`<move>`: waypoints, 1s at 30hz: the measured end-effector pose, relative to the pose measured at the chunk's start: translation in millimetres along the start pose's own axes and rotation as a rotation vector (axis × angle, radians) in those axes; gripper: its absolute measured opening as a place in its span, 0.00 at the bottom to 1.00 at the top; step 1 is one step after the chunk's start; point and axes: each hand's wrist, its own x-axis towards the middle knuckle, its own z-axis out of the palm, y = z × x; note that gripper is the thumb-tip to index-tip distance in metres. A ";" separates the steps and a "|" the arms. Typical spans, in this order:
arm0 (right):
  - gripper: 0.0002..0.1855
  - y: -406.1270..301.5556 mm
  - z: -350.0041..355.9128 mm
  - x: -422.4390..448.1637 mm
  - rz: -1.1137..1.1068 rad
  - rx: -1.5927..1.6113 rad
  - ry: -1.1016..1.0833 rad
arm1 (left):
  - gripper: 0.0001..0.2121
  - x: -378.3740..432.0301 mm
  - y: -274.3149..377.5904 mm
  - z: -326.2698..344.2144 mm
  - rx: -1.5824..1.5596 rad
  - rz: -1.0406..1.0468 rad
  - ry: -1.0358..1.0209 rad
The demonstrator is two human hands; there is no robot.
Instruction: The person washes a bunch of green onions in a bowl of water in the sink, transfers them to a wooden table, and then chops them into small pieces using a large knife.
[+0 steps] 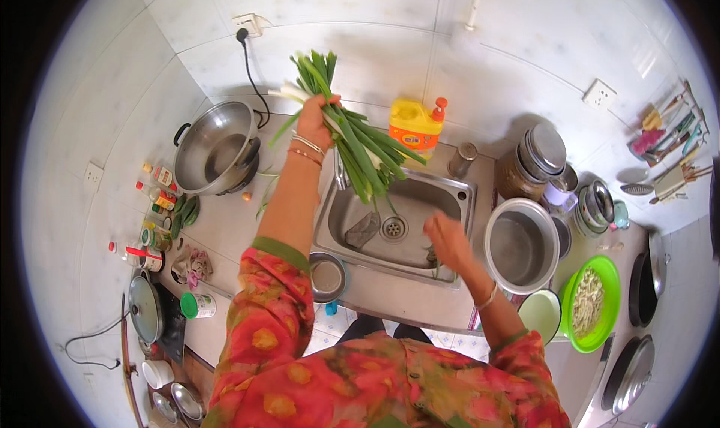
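My left hand (316, 125) is closed around a bunch of green onions (360, 150), held up over the back left of the steel sink (416, 189). The leaves spread to the right over the basin, partly hiding the faucet (341, 172). Over the basin's right side is my right hand (447, 242), slightly blurred, with its fingers bent; whether it holds anything I cannot tell. A greyish scrap (363, 230) lies in the basin left of the drain (393, 228). Some dark green bits lie by the basin's right front corner, partly behind my right hand.
Behind the sink stand a yellow detergent jug (415, 125) and a metal canister (463, 159). To the right are a large steel pot (520, 246) and a green basin (612, 304) of pale cut food. A wide steel pan (216, 147), bottles and cucumbers (185, 211) are at left. A small bowl (327, 277) sits by the front edge.
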 end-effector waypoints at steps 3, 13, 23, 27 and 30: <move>0.12 0.8 -14.6 42.2 0.395 0.271 -0.008 | 0.06 -7.1 8.5 19.4 0.016 0.021 -0.041; 0.21 22.6 57.5 115.5 -0.197 0.530 0.328 | 0.04 -23.7 9.9 51.1 -0.036 -0.080 -0.170; 0.11 26.3 24.4 78.7 0.295 1.053 0.036 | 0.05 -16.7 1.0 20.4 0.045 -0.063 -0.030; 0.10 37.2 0.9 50.5 0.555 1.047 0.265 | 0.03 -5.7 -8.3 -4.0 -0.028 0.067 0.005; 0.11 63.9 -22.5 31.3 0.643 1.133 0.333 | 0.04 -10.4 11.3 -15.1 0.036 0.039 -0.019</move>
